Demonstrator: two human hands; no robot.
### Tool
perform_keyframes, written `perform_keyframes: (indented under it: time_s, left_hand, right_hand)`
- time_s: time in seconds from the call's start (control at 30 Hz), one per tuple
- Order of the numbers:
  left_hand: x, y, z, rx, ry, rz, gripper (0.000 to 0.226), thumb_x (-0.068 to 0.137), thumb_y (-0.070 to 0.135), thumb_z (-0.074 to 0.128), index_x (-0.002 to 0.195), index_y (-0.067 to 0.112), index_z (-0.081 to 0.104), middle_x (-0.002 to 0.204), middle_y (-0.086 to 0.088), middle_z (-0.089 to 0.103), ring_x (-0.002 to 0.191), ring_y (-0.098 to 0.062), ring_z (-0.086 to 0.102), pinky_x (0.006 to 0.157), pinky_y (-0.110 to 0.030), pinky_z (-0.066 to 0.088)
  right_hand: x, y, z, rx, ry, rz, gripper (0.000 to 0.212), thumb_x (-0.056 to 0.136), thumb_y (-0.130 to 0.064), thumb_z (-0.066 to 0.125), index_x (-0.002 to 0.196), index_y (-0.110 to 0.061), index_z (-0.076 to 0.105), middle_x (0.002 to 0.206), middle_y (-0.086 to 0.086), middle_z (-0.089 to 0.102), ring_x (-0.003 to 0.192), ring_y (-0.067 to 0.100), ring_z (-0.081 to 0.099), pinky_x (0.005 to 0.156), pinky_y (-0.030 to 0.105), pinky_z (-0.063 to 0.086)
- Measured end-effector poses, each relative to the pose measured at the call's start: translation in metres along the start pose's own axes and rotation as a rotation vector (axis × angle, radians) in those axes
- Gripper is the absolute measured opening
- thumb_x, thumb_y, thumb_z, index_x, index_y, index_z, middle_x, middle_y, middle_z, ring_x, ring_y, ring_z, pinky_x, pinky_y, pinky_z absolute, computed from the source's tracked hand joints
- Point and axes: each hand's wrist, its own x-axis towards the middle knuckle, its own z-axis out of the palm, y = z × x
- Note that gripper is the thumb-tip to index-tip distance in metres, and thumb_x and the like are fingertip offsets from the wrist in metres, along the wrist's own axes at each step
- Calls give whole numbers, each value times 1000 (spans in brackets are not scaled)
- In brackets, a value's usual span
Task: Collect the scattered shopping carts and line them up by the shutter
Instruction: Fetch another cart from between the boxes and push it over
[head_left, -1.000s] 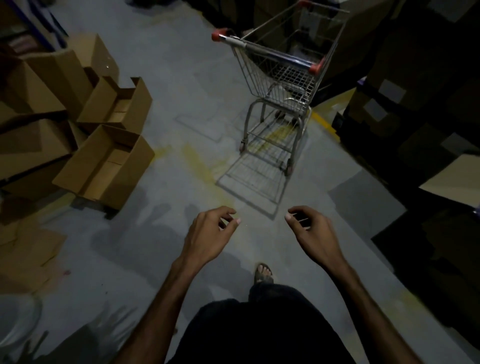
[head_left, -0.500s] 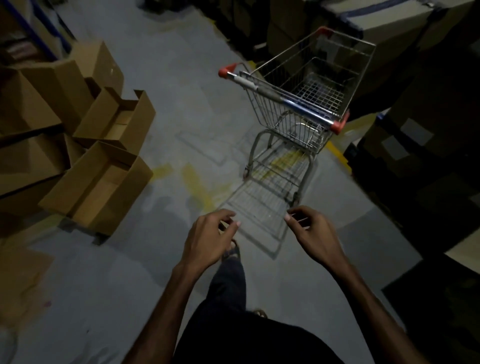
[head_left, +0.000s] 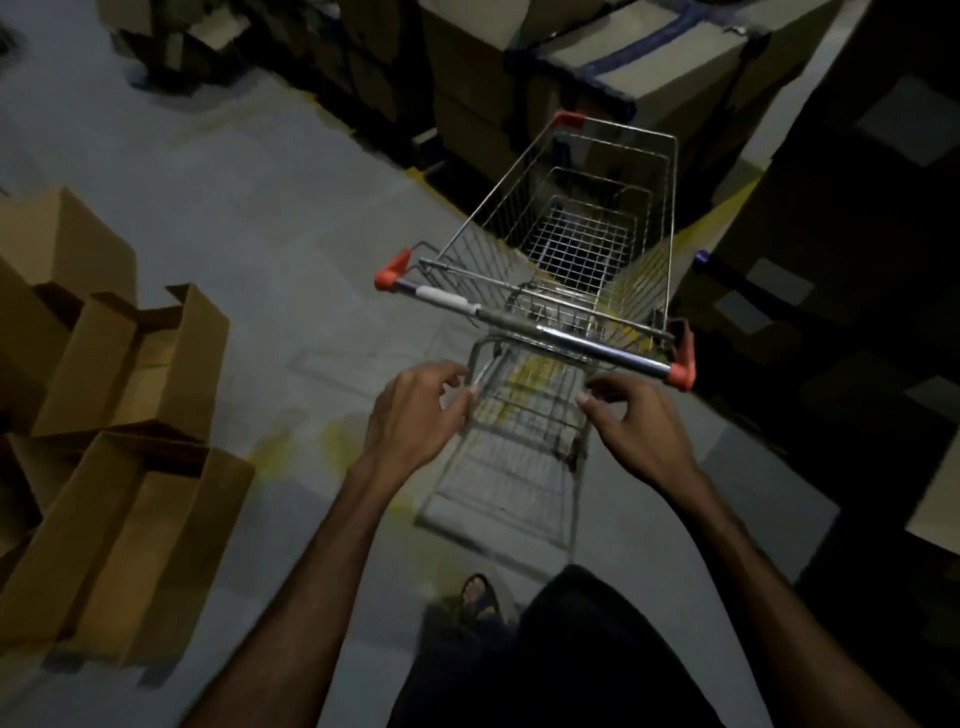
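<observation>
Dim, bluish light, deep shadow at right, soft motion blur, and wide-angle bending toward the edges.

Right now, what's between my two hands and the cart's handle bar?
In the head view, nothing solid: left hand and right hand are just short of the handle bar, with only the cart's lower rack showing beneath.

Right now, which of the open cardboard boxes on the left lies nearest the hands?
The big open box at the bottom left, lying closest to the left hand; the other open box sits behind it, further up the floor.
</observation>
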Motion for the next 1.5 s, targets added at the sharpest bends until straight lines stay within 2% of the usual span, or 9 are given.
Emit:
perform_keyframes:
  time_s: [0.13, 0.23, 0.4, 0.53, 0.67, 0.87, 1.1, 1.37, 1.5]
  left_hand:
    - [74, -17, 6, 163, 64, 222, 29, 95, 30, 77, 120, 14, 74, 119, -6, 74, 110, -30, 66, 90, -44, 55]
    - [124, -31, 16, 223, -10, 286, 41, 94, 48, 72, 117, 15, 73, 119, -4, 70, 113, -26, 61, 94, -46, 51]
    - [178, -57, 34, 331, -238, 328, 65, 90, 85, 47, 100, 27, 75, 97, 4, 71, 94, -19, 62, 94, -43, 45]
    - [193, -62, 30, 410, -263, 392, 71, 87, 94, 37, 68, 29, 59, 65, 8, 62, 61, -16, 58, 65, -33, 36]
    - [204, -65, 27, 435, -294, 408, 75, 81, 100, 34, 58, 30, 46, 56, 12, 54, 52, -10, 51, 53, -26, 27]
    - [228, -66, 25, 508, -494, 441, 87, 73, 108, 23, 58, 27, 51, 54, 12, 50, 54, -6, 51, 60, -29, 48]
    - [242, -79, 21, 536, -662, 533, 97, 71, 109, 14, 65, 25, 61, 61, 9, 56, 58, -9, 56, 57, -32, 46]
    - [247, -106, -1, 496, -767, 683, 90, 73, 107, 26, 67, 22, 56, 63, 6, 58, 57, -13, 58, 58, -32, 49]
    - [249, -116, -8, 549, -761, 827, 92, 74, 107, 26, 70, 22, 63, 64, 6, 60, 58, -11, 57, 51, -29, 38]
  right_hand:
    - [52, -2, 8, -188, 113, -12, 35, 97, -43, 69, 126, -22, 72, 118, 2, 65, 112, 24, 62, 99, 48, 49]
    - [87, 6, 19, -300, -5, 49, 52, 97, -59, 62, 136, -24, 64, 123, 6, 65, 114, 29, 62, 99, 50, 48]
    - [124, 13, 22, -511, -230, 97, 88, 73, -106, 13, 93, -34, 60, 73, -9, 64, 65, 12, 62, 63, 29, 47]
    - [129, 17, 22, -570, -310, 125, 89, 73, -105, 18, 76, -27, 61, 61, -9, 57, 55, 8, 56, 53, 25, 37]
    - [132, 22, 21, -598, -287, 149, 103, 64, -111, 5, 67, -25, 61, 58, -8, 57, 55, 11, 58, 59, 28, 49]
    - [129, 15, 19, -648, -268, 243, 105, 57, -115, 7, 65, -24, 58, 60, -8, 57, 58, 11, 58, 64, 27, 52]
    - [122, -2, 26, -575, -303, 329, 94, 61, -109, 24, 69, -25, 65, 61, -10, 63, 56, 6, 60, 58, 21, 41]
    - [75, -53, 73, -578, -197, 456, 91, 65, -107, 26, 64, -24, 62, 62, -7, 64, 58, 7, 61, 57, 23, 35]
    - [46, -76, 104, -563, -129, 575, 98, 60, -112, 20, 64, -25, 64, 60, -8, 62, 58, 7, 59, 56, 25, 35]
